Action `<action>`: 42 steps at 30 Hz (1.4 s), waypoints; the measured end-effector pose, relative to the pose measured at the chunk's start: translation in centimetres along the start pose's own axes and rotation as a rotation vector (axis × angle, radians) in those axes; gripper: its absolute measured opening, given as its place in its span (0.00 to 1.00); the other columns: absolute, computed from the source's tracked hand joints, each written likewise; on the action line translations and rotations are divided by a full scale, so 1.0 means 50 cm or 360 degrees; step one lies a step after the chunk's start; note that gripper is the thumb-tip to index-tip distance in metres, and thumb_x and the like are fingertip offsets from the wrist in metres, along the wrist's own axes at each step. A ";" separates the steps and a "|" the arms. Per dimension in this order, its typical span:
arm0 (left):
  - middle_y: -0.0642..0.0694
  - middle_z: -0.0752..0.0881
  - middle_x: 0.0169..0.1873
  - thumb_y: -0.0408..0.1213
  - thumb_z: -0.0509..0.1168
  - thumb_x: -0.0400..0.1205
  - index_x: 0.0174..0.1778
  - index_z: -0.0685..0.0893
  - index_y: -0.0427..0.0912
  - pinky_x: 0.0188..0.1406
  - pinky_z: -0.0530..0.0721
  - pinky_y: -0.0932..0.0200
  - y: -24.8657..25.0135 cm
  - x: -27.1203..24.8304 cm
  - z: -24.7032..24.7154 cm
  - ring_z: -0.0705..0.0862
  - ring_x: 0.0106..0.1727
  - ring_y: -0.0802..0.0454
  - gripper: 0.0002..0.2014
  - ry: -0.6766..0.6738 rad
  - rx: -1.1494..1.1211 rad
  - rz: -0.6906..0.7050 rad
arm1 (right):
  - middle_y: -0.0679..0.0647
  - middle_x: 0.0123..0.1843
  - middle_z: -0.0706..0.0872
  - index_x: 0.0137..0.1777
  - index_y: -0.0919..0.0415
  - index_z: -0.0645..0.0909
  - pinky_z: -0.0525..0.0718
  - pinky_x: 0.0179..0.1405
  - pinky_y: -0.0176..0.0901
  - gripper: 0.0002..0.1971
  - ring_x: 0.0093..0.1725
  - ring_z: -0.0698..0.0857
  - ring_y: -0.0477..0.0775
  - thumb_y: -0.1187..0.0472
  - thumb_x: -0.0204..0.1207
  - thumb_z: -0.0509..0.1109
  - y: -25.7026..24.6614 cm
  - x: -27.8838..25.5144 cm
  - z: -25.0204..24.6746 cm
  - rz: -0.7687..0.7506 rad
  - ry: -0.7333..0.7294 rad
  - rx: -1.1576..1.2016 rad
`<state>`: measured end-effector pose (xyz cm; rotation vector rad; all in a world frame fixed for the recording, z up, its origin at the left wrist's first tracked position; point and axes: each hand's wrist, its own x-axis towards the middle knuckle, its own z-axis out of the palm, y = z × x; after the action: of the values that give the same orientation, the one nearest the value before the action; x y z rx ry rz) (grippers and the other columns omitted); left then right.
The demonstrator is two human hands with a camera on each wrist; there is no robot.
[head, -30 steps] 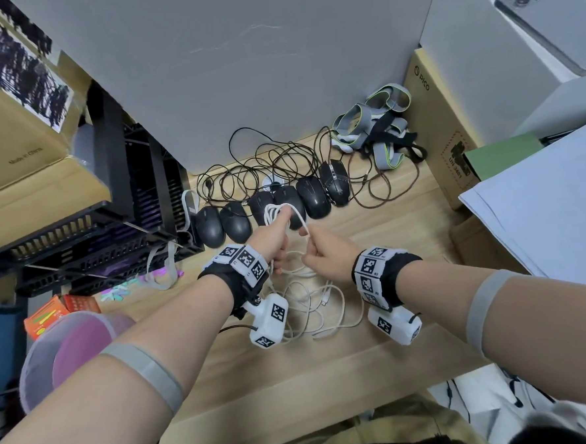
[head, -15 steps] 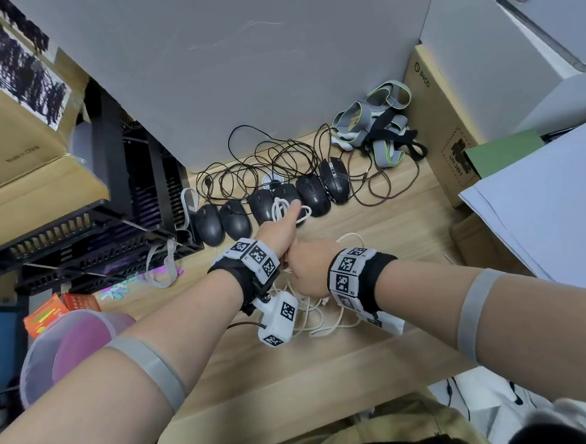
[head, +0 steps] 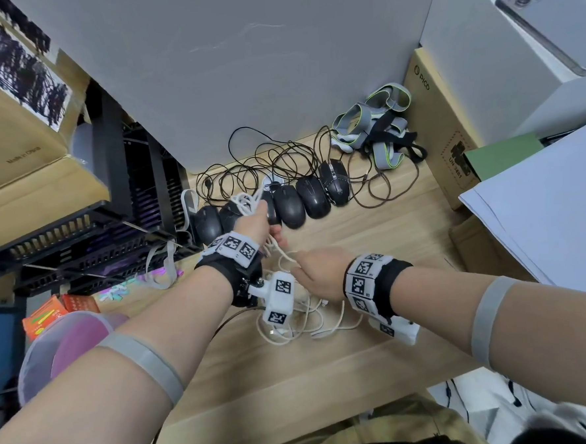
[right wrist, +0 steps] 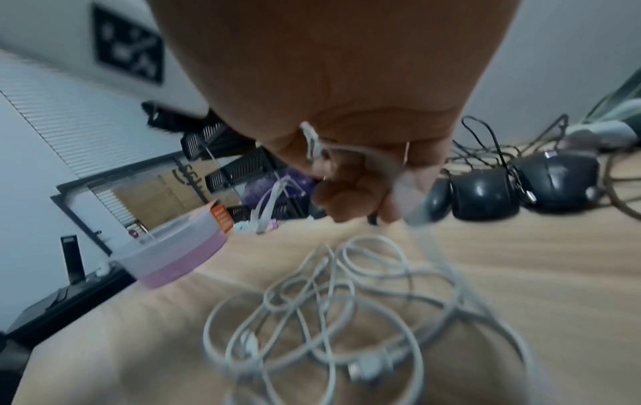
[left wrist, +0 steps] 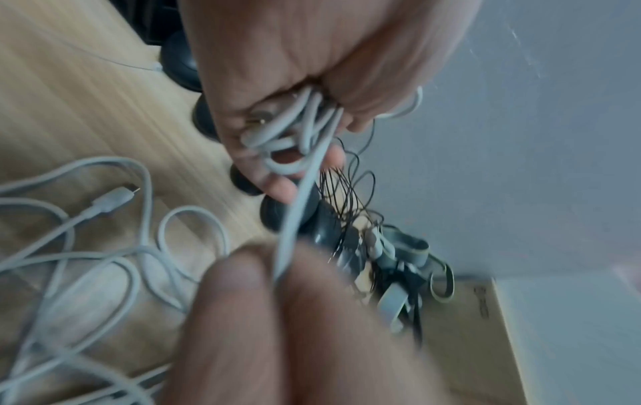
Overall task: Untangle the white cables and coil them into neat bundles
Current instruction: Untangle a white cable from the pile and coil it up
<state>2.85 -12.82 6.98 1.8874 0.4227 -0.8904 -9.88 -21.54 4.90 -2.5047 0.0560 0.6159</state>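
- Coil (left wrist: 295, 128) of white cable sits bunched in the left hand (head: 255, 222), fingers curled round several loops, raised just over the row of black mice (head: 312, 196).
- One strand (left wrist: 301, 197) runs taut from that bunch down to the right hand (head: 317, 272), whose thumb and fingers pinch it; the wrist views are blurred, but the pinch itself is clear enough.
- Rest of the white cables (right wrist: 333, 301) lie in a loose tangle on the wooden desk (head: 371, 237) under and between the wrists, with a connector end (left wrist: 111, 198) lying among the loops.
- My guess for doing this wrap well: keep the strand lightly tensioned, let it slide through the pinch, and feed each loop the same size as the others. If the pile snags, stop and shake it loose instead of yanking, or a knot tightens.
- Worth watching the thin black mouse cords (head: 281, 160) right behind the hand; looks easy to hook one into the coil.
- Further out: a grey partition wall (head: 241, 70) behind the desk, grey straps (head: 374, 120) in the corner, a cardboard box (head: 440, 127) on the right, black racks (head: 138, 183) on the left and a pink-lidded tub (right wrist: 173, 254) at the near left edge.
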 end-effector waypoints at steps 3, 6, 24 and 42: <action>0.51 0.72 0.19 0.60 0.64 0.84 0.33 0.75 0.44 0.18 0.81 0.61 0.020 -0.004 -0.029 0.72 0.17 0.54 0.23 -0.0127 -0.0408 -0.0110 | 0.65 0.53 0.85 0.52 0.58 0.70 0.79 0.52 0.54 0.17 0.50 0.84 0.66 0.46 0.87 0.47 0.035 -0.014 0.053 0.0050 -0.0165 0.0082; 0.55 0.65 0.19 0.75 0.57 0.77 0.28 0.65 0.51 0.14 0.62 0.65 0.029 -0.011 -0.039 0.61 0.17 0.56 0.30 -0.0297 -0.0029 -0.0020 | 0.61 0.53 0.84 0.50 0.57 0.73 0.77 0.54 0.52 0.20 0.53 0.83 0.63 0.42 0.87 0.47 0.062 -0.024 0.064 0.0072 -0.0203 0.0134; 0.54 0.72 0.12 0.87 0.46 0.66 0.40 0.76 0.60 0.21 0.60 0.68 -0.020 -0.054 -0.002 0.60 0.17 0.57 0.34 -0.0674 0.1064 -0.0075 | 0.43 0.43 0.82 0.70 0.48 0.71 0.74 0.41 0.44 0.24 0.42 0.83 0.52 0.40 0.78 0.67 0.082 0.027 -0.096 -0.0156 0.0664 0.0018; 0.51 0.65 0.22 0.74 0.41 0.81 0.53 0.76 0.49 0.24 0.68 0.60 -0.041 -0.029 0.014 0.61 0.22 0.52 0.33 -0.0789 0.1008 0.0126 | 0.47 0.36 0.84 0.48 0.49 0.77 0.84 0.48 0.56 0.08 0.41 0.83 0.56 0.48 0.81 0.59 0.095 0.041 -0.089 -0.0019 0.0466 0.0302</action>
<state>0.32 -12.35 6.56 2.1112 -0.2700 -1.5096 -6.98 -27.72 4.86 -2.3878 0.1988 0.2230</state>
